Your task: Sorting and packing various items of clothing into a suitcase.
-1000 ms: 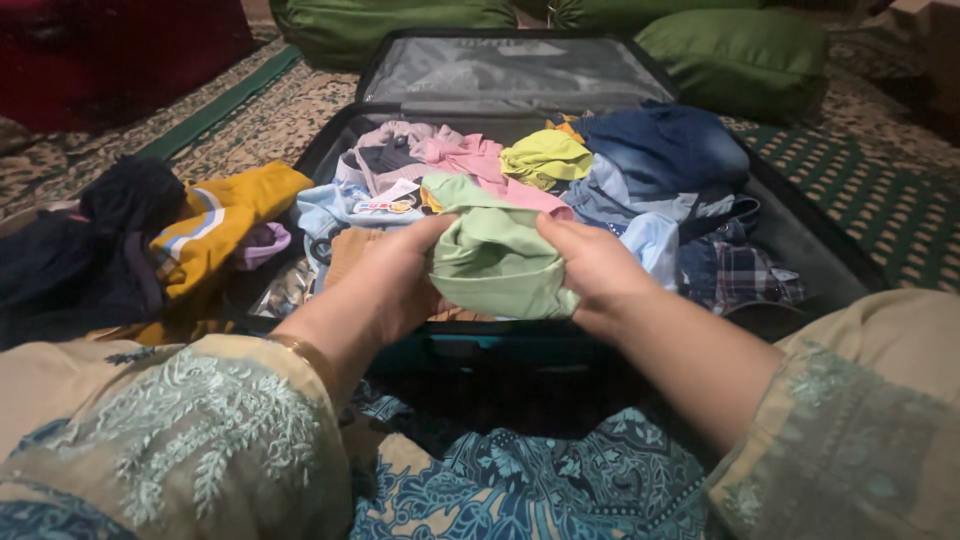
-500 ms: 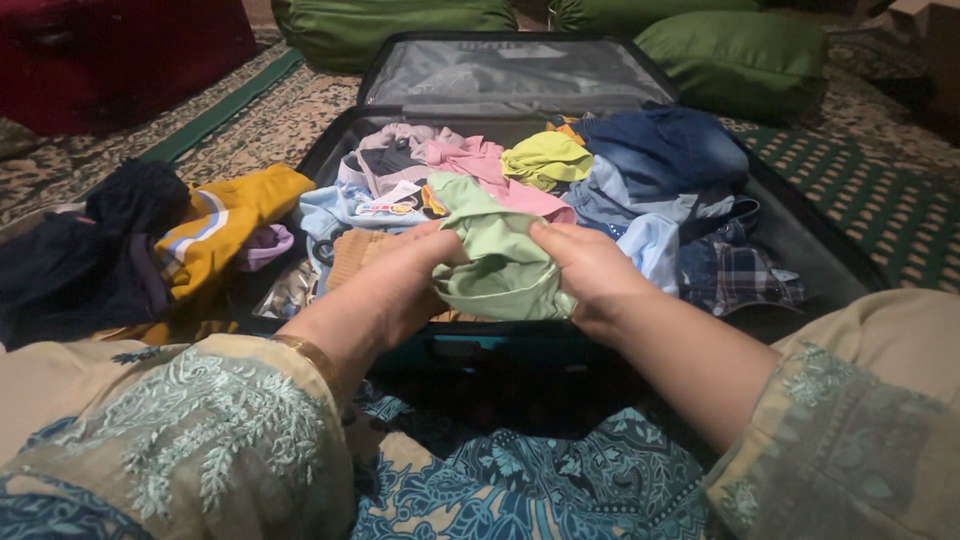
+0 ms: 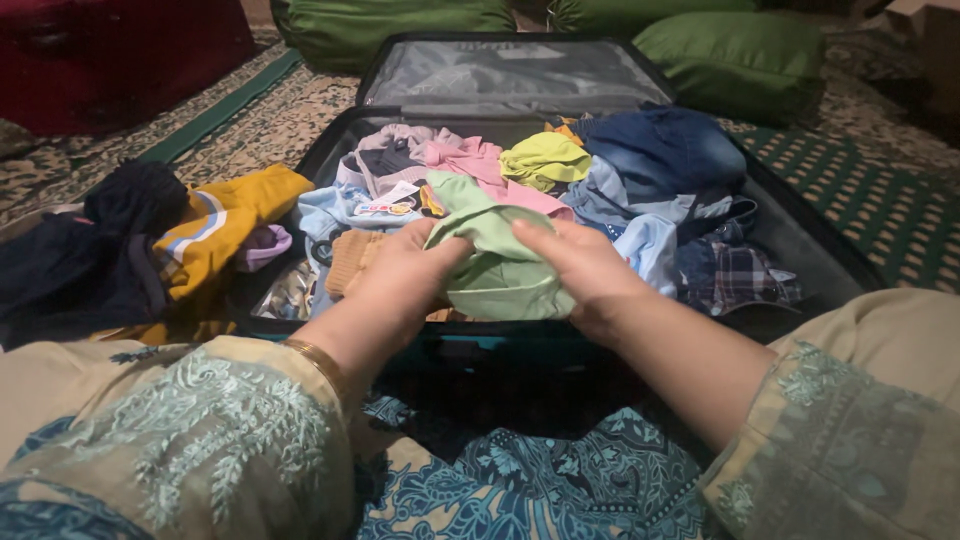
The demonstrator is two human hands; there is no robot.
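Green shirt [image 3: 500, 265], mid-fold: left hand [image 3: 400, 280] and right hand [image 3: 580, 265] pinching it together; packed suitcase [image 3: 800, 240] just beyond awaits tucking.

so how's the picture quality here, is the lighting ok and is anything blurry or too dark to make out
Head view: dim, soft indoor light with no hard shadows or glare. The light green garment between the left hand and right hand reads clearly, though slightly soft. The gap under the suitcase rim is almost black, the dark clothes at left lose detail, and the green cushions at the top look smeared.
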